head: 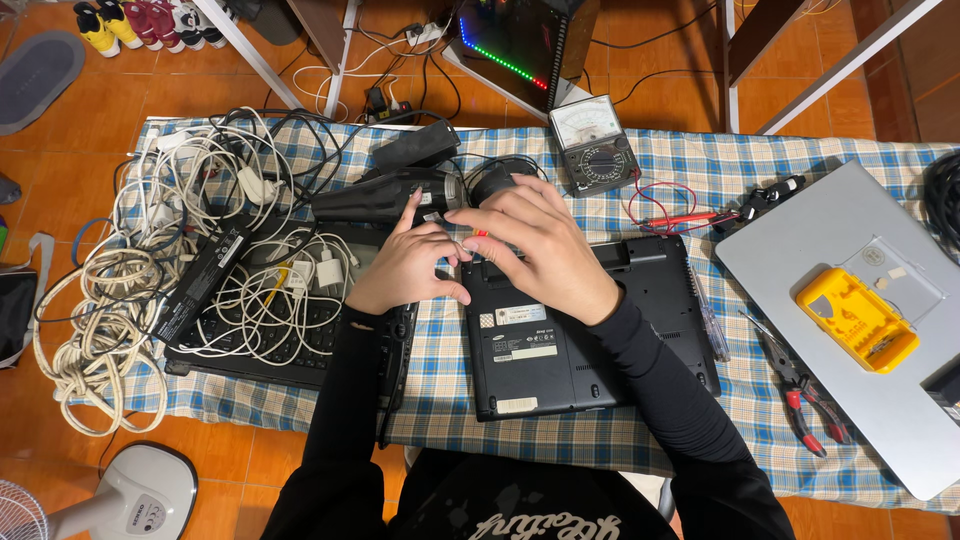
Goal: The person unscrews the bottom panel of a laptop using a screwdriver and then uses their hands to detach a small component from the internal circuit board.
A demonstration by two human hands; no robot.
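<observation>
Two hands meet over the back edge of a small black laptop lying upside down on the blue checked cloth, right in the middle of the scene. The left hand sits at about 9 o'clock from the laptop's top left corner, fingers curled in and pinching something tiny, pale and shiny; I honestly can't tell what it is. The right hand is draped over the laptop's top edge, fingers bent down narrow, touching the same little spot, with a dot of red showing between the fingertips. Whether it actually grips anything there is hidden.

At 12 o'clock from the hands, just beyond them, lies a black heat-gun-looking tool, and further up sits an analog multimeter with its red test leads trailing out toward 2 o'clock. Over at 9 o'clock there's a huge tangle of white cables heaped on a black keyboard, plus a black power brick on top of the mess.

At 3 o'clock, well apart from the hands, a silver laptop lies closed with a yellow bit case on it. Between the two laptops, red-handled pliers rest on the cloth, and a clear-handled screwdriver lies just beside the black laptop's right edge.

The person wears black long sleeves.
</observation>
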